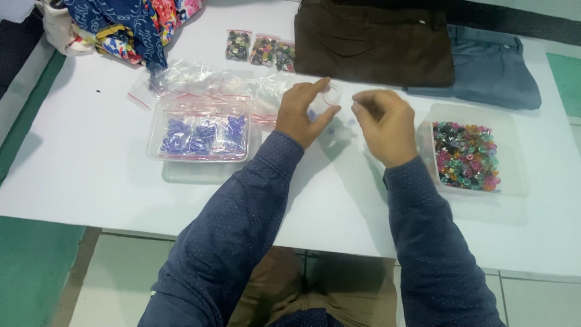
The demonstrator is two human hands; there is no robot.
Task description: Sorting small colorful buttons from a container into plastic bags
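Both hands, left [301,113] and right [382,125], are pinching a small clear bag [331,97] open beside the tray of coloured buttons [466,155]; keeping its mouth level would avoid spills.

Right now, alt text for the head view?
Left hand holds a small clear plastic bag beside the right hand over a white table, between a clear tub of blue buttons and a clear tub of multicoloured buttons.
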